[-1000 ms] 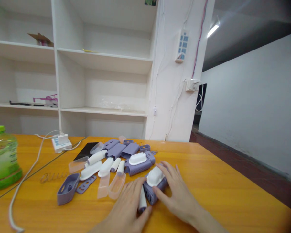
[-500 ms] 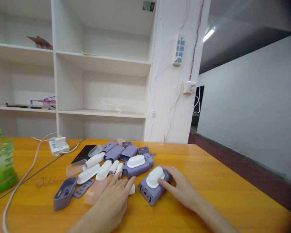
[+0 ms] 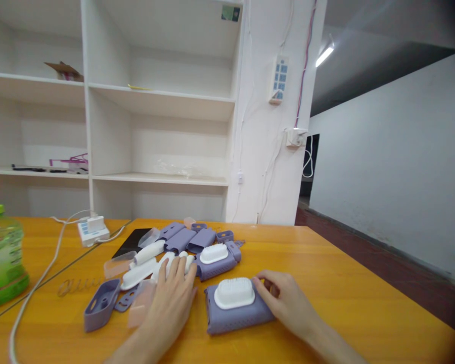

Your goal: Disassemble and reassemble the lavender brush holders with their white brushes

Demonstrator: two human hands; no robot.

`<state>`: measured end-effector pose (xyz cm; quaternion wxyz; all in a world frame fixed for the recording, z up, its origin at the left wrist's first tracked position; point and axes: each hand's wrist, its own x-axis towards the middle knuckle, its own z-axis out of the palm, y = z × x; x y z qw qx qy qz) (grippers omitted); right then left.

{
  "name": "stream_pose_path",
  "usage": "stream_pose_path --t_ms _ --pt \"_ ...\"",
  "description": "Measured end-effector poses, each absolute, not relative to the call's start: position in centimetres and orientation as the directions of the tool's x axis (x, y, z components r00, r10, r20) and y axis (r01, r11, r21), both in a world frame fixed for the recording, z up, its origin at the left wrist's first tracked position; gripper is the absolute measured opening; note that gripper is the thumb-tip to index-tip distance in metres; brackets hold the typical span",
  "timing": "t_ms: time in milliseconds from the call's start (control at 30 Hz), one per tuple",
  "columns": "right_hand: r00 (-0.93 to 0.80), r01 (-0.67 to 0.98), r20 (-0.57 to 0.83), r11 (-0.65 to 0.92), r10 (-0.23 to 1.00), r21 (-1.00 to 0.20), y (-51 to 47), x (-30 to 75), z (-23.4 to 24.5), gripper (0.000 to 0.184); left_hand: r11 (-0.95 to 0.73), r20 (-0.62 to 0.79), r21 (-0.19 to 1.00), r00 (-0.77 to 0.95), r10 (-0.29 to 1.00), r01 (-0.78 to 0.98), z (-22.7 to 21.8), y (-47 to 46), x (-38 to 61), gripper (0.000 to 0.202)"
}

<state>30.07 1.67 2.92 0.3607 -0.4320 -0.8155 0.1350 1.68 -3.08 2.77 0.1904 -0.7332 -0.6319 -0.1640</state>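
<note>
A purple plastic housing [image 3: 238, 318] lies on the table with a white oval piece [image 3: 234, 293] on its top. My right hand [image 3: 288, 303] is at the right end of this housing, fingers curled and thumb against it; part of that end is hidden. To the left, my left hand [image 3: 172, 298] reaches over white plastic parts with fingers stretched out and slightly apart. Its fingertips lie over the small white pieces, and it covers some of them. A second purple housing [image 3: 216, 268], with a white piece [image 3: 213, 254] on top, sits just behind.
Several purple sleeves [image 3: 180, 238] and translucent covers [image 3: 141, 303] are heaped at the middle left. A hollow purple cap [image 3: 101, 306] stands at the near left. Farther left are a green-lidded jar [image 3: 2, 258], a power strip [image 3: 93, 230] and its white cable [image 3: 34, 296].
The near housing has turned, so its long side now faces me; my right hand has shifted slightly right and down. My left hand has moved left over the white parts.
</note>
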Motion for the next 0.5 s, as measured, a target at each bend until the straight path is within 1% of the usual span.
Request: stream_pose_path --t_ms 67,133,167,200,267,333,400,433,500 --pt "-0.344 0.529 0.388 0.517 0.855 -0.672 1.6 29.5 2.1 0.037 -0.251 0.533 0.053 0.185 0.826 0.967 2.7 -3.7 2.2 0.042" --pt "-0.326 0.422 0.254 0.38 0.911 -0.823 1.9 29.2 1.1 0.04 -0.413 0.563 0.192 0.245 0.789 0.89 2.4 -4.4 2.4 0.042" --pt "-0.321 0.381 0.191 0.311 0.928 -0.871 2.2 29.2 0.7 0.045 -0.477 0.562 0.248 0.276 0.78 0.843 2.3 -4.7 2.5 0.047" --pt "-0.318 0.357 0.143 0.258 0.937 -0.897 2.5 29.3 0.4 0.05 -0.516 0.547 0.295 0.3 0.781 0.804 2.0 -4.9 2.5 0.057" --pt "-0.315 0.36 0.091 0.207 0.945 -0.91 3.1 29.5 0.2 0.053 -0.525 0.487 0.375 0.319 0.813 0.764 1.4 -4.9 2.5 0.085" --pt "-0.317 0.385 0.063 0.189 0.946 -0.903 3.4 29.8 0.3 0.047 -0.486 0.407 0.445 0.313 0.858 0.752 0.6 -4.6 2.5 0.102" --pt "-0.323 0.393 0.06 0.192 0.944 -0.899 3.4 29.9 0.7 0.04 -0.457 0.359 0.5 0.304 0.882 0.736 -0.2 -4.1 2.6 0.105" --pt "-0.331 0.391 0.063 0.198 0.941 -0.899 3.2 29.9 0.9 0.036 -0.458 0.36 0.515 0.302 0.882 0.724 -0.5 -3.9 2.6 0.103" --pt "-0.355 0.379 0.062 0.204 0.933 -0.903 2.8 29.8 1.2 0.031 -0.492 0.409 0.512 0.304 0.861 0.704 -0.9 -3.7 3.0 0.097"
